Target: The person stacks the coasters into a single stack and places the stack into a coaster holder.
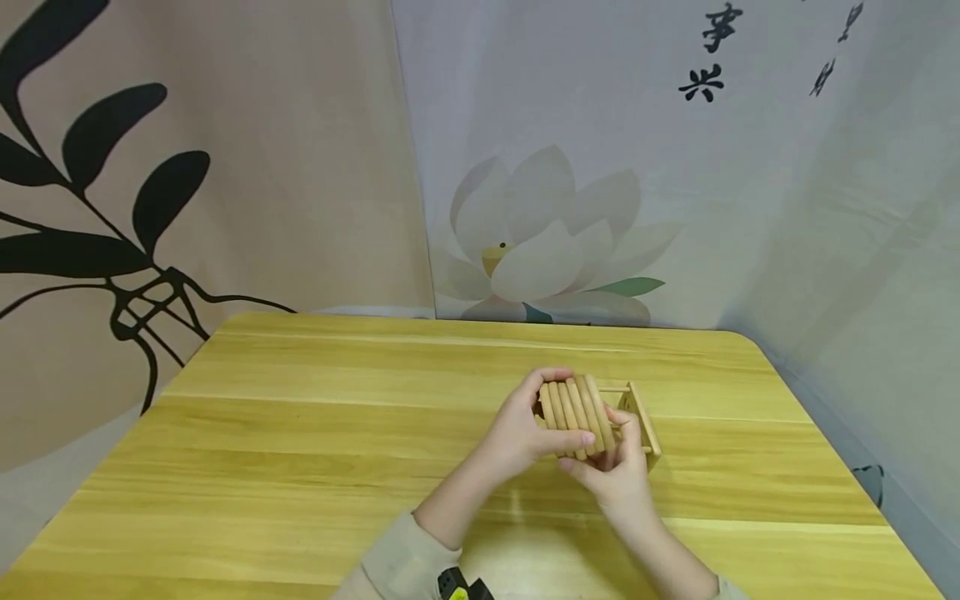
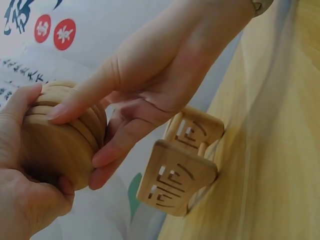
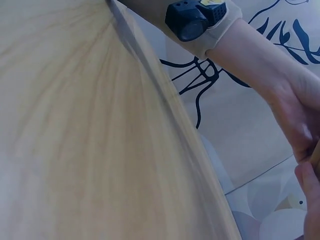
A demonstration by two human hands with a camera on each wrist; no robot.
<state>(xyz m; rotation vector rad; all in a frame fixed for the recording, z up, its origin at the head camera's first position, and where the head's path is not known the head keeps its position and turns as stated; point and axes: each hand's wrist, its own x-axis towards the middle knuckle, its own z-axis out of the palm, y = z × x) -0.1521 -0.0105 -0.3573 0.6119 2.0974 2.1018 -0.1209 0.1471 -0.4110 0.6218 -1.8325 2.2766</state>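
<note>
A stack of several round wooden coasters (image 1: 573, 414) is held above the table between both hands. My left hand (image 1: 525, 425) grips it from the left, its thumb across the near rims and its fingers on the far side. From the right and below, my right hand (image 1: 622, 475) holds the stack, and in the left wrist view its thumb (image 2: 75, 107) lies over the rims. Just behind the right hand stands a wooden rack (image 1: 641, 421) with cut-out end panels (image 2: 170, 177) and rods. In the right wrist view, the coasters (image 3: 316, 157) barely show at the edge.
A wood-grain table (image 1: 300, 467) spreads under the hands. Behind it hang a printed curtain (image 1: 562, 83) with a lotus and a beige one (image 1: 300, 125) with dark leaves. A black device (image 3: 192, 20) is strapped on the left forearm.
</note>
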